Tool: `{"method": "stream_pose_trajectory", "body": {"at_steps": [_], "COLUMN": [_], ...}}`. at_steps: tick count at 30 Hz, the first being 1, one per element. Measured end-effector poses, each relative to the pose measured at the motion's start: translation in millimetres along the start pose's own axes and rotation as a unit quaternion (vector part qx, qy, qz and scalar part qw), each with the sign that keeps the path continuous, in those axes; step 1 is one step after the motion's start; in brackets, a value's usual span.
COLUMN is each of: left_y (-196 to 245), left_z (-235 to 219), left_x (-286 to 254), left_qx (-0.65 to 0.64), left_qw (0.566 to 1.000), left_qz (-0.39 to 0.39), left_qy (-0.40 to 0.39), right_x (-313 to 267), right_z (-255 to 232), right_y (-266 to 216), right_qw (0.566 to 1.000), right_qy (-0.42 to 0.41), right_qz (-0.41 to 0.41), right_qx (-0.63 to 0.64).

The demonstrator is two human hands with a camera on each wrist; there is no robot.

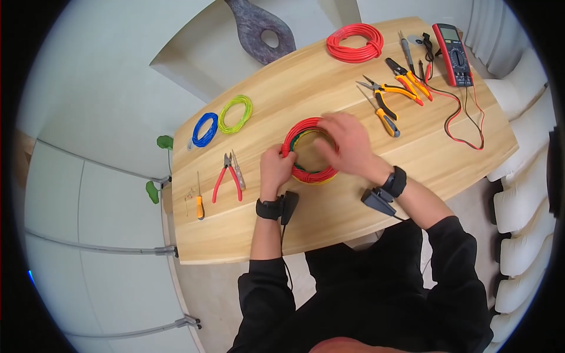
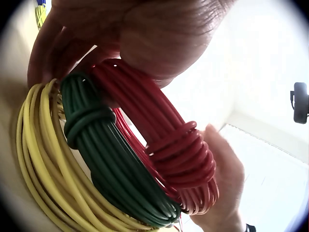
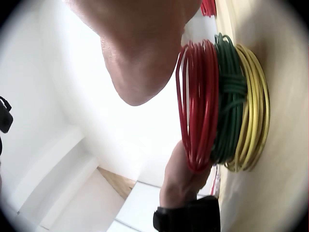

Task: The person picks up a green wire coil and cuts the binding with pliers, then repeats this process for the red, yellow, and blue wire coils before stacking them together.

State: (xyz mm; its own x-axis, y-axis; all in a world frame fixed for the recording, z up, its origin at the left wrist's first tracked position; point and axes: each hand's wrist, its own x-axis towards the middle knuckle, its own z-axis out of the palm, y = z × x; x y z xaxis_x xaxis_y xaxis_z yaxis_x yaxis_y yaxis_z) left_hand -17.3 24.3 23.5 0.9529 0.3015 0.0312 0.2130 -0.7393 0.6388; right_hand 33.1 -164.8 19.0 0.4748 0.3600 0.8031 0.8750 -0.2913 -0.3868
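Three coils of wire are stacked on the table in front of me: a red coil [image 1: 303,125] on top, a green coil [image 2: 128,166] in the middle and a yellow coil [image 2: 50,162] at the bottom. My left hand [image 1: 275,169] grips the red coil at its left side, with the thumb on the inside of the ring. Over the right side of the ring is my right hand [image 1: 351,143], blurred, its thumb spread away from the fingers. In the right wrist view this hand overlaps the top of the stack's edge, and its fingertips are hidden.
Blue [image 1: 205,130] and yellow-green [image 1: 235,115] coils lie at back left, red-handled cutters [image 1: 227,179] and a screwdriver [image 1: 200,203] at left. At back right are a larger red coil [image 1: 355,44], long-nose pliers [image 1: 385,94], wire strippers [image 1: 410,79] and a multimeter [image 1: 454,56] with leads.
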Motion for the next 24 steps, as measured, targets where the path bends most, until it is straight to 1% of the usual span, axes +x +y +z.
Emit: {"method": "stream_pose_trajectory", "body": {"at_steps": [1, 2, 3, 4, 5, 6, 7, 8, 10, 14, 16, 17, 19, 20, 21, 22, 23, 24], "left_y": [0, -2, -5, -8, -13, -16, -18, -20, -10, -9, -9, -9, -8, -9, -11, -12, -13, -12], "left_z": [1, 2, 3, 5, 8, 11, 13, 17, 22, 28, 29, 30, 31, 33, 33, 34, 35, 35], "left_x": [0, 0, 1, 2, 4, 6, 8, 9, 6, 6, 7, 6, 6, 7, 7, 8, 9, 8], "left_qx": [-0.029, -0.028, -0.075, -0.121, -0.121, -0.195, -0.268, -0.268, -0.433, -0.445, -0.521, -0.521, -0.554, -0.555, -0.579, -0.602, -0.603, -0.588], "left_qw": [1.000, 1.000, 0.997, 0.992, 0.992, 0.980, 0.963, 0.963, 0.901, 0.895, 0.852, 0.852, 0.831, 0.830, 0.814, 0.796, 0.796, 0.806], "left_qz": [0.007, 0.006, 0.024, 0.042, 0.041, 0.038, 0.035, 0.034, -0.020, -0.026, -0.048, -0.049, -0.048, -0.049, -0.049, -0.049, -0.050, -0.055], "left_qy": [0.007, 0.006, 0.000, -0.005, -0.007, -0.013, -0.019, -0.020, -0.019, -0.003, 0.002, 0.002, 0.018, 0.018, 0.023, 0.027, 0.027, 0.030], "right_x": [0, -1, -5, -9, -13, -14, -14, -14, -18, -21, -21, -22, -23, -23, -23, -23, -24, -23], "right_z": [2, 4, 9, 14, 17, 17, 17, 16, 19, 21, 22, 22, 24, 25, 26, 27, 28, 28], "right_y": [6, 11, 17, 23, 26, 26, 25, 24, 26, 27, 27, 26, 27, 27, 26, 25, 24, 22], "right_qw": [0.997, 0.989, 0.989, 0.977, 0.957, 0.957, 0.947, 0.935, 0.933, 0.924, 0.925, 0.925, 0.924, 0.922, 0.922, 0.933, 0.943, 0.943], "right_qy": [0.008, 0.015, 0.015, -0.024, -0.062, -0.063, -0.081, -0.098, -0.095, -0.083, -0.076, -0.070, -0.065, -0.059, -0.060, -0.054, -0.047, -0.048], "right_qz": [0.074, 0.149, 0.150, 0.206, 0.260, 0.261, 0.269, 0.276, 0.277, 0.291, 0.286, 0.280, 0.269, 0.257, 0.257, 0.236, 0.215, 0.215], "right_qx": [-0.003, -0.007, -0.007, 0.051, 0.109, 0.110, 0.155, 0.201, 0.208, 0.232, 0.240, 0.247, 0.265, 0.284, 0.284, 0.267, 0.250, 0.250]}}
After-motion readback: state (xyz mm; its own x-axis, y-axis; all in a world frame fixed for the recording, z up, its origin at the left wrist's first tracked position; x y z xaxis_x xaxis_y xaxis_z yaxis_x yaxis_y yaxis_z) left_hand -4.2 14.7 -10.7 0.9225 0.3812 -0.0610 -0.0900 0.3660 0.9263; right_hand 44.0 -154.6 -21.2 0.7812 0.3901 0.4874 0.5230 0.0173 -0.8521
